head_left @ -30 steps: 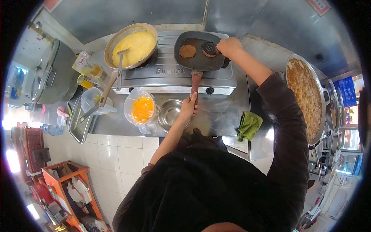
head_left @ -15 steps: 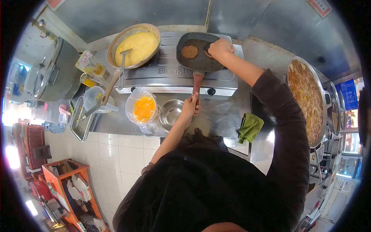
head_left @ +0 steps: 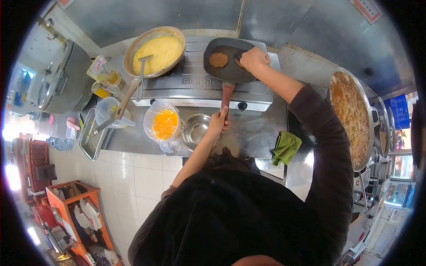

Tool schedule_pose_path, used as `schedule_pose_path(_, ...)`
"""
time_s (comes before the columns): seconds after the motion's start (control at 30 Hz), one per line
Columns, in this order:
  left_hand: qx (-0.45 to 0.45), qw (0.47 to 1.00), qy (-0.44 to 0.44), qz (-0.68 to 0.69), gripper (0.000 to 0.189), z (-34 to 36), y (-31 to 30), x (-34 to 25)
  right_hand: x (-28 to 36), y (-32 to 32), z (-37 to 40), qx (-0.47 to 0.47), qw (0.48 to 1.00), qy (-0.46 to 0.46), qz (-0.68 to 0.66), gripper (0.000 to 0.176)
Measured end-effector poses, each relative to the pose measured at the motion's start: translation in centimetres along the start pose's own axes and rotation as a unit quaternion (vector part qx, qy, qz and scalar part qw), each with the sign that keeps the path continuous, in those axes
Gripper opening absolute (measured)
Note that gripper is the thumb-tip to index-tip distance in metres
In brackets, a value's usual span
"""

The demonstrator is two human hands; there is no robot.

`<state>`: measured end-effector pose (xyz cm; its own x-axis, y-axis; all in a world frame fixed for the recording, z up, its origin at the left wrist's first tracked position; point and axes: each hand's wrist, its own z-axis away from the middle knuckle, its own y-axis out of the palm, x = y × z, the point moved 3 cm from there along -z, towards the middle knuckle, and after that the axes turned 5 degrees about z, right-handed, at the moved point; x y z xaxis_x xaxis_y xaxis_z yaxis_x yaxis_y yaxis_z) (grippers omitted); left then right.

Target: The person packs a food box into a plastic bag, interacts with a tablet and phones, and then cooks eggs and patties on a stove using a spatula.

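My left hand [head_left: 218, 123] is wrapped round the reddish-brown handle [head_left: 227, 95] of a dark square pan [head_left: 222, 75] on the right side of the silver stove. Over the pan's right part, my right hand [head_left: 254, 59] is closed on a dark thing whose shape is mostly hidden. One round brown patty [head_left: 218, 60] lies in the pan's left part. Another brown piece shows only partly beneath my right hand. On the stove's left side a round pan [head_left: 128, 62] holds a yellow mixture, with a grey slotted turner [head_left: 141, 77] resting in it.
Below the stove [head_left: 197, 93] stand a plastic-covered container of orange-yellow food [head_left: 165, 125] and a steel bowl [head_left: 195, 131]. A green cloth [head_left: 286, 147] lies at the counter's right edge. A large food-filled pan [head_left: 350, 119] is at right, a big pot [head_left: 71, 84] at left.
My right hand has shifted very slightly over the right part of the square pan. My left hand keeps its hold on the handle. The whole view has moved a little.
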<state>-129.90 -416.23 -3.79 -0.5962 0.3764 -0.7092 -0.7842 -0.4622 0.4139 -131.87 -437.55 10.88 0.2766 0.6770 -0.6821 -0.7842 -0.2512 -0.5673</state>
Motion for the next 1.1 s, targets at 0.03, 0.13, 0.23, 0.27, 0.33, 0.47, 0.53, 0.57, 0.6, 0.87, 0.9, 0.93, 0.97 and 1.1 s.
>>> schedule_pose_path(0.03,0.000,1.000,0.000,0.000,0.041,-0.1,0.0,0.1,0.1,0.0,-0.1,-0.005,1.000,-0.008,0.000,0.016)
schedule_pose_path(0.13,-0.002,1.000,0.005,-0.007,0.041,-0.3,-0.2,0.3,0.3,0.2,-0.4,-0.016,1.000,-0.005,0.006,0.017)
schedule_pose_path(0.23,-0.008,1.000,0.005,-0.005,0.041,-0.4,-0.2,0.4,0.1,0.6,-0.9,-0.005,1.000,0.015,-0.018,0.012)
schedule_pose_path(0.27,-0.003,1.000,0.009,-0.005,0.042,-0.4,-0.2,0.3,-0.1,0.9,-1.2,-0.005,1.000,0.016,-0.018,0.012)
schedule_pose_path(0.33,0.003,1.000,0.013,-0.004,0.042,-0.3,-0.3,0.3,-0.9,1.8,-1.3,-0.078,0.990,0.014,-0.113,0.010)
schedule_pose_path(0.47,0.002,1.000,0.005,0.005,0.043,-0.7,-0.3,0.6,-3.2,3.3,1.6,-0.228,0.966,0.000,-0.122,0.021)
schedule_pose_path(0.53,-0.005,1.000,0.001,0.009,0.043,-0.6,-0.4,0.6,-4.7,3.8,3.0,-0.171,0.957,0.062,-0.225,0.025)
schedule_pose_path(0.57,0.001,1.000,0.005,0.007,0.043,-0.5,-0.4,0.6,-5.2,3.3,4.0,-0.174,0.958,0.062,-0.221,0.025)
schedule_pose_path(0.6,0.006,1.000,0.008,0.005,0.044,-0.4,-0.4,0.5,-5.7,3.1,4.9,-0.146,0.958,0.076,-0.236,0.028)
schedule_pose_path(0.87,0.013,1.000,0.006,0.007,0.043,-0.3,-0.2,0.5,-4.1,-2.0,10.3,-0.027,0.972,0.046,-0.229,0.027)
schedule_pose_path(0.9,0.007,1.000,0.010,0.003,0.042,-0.2,-0.2,0.4,-3.4,-1.9,9.7,-0.026,0.973,0.057,-0.224,0.025)
schedule_pose_path(0.93,0.006,1.000,0.013,0.001,0.042,0.0,-0.1,0.2,-2.8,-1.6,9.1,-0.027,0.973,0.068,-0.218,0.024)
schedule_pose_path(0.97,0.005,1.000,0.002,0.003,0.041,0.1,0.0,0.0,-2.5,-1.2,8.4,-0.032,0.973,0.068,-0.218,0.024)
schedule_pose_path(1.1,0.015,1.000,-0.001,0.012,0.041,-0.1,-0.3,0.1,-2.0,1.0,6.1,-0.099,0.962,0.115,-0.229,0.021)
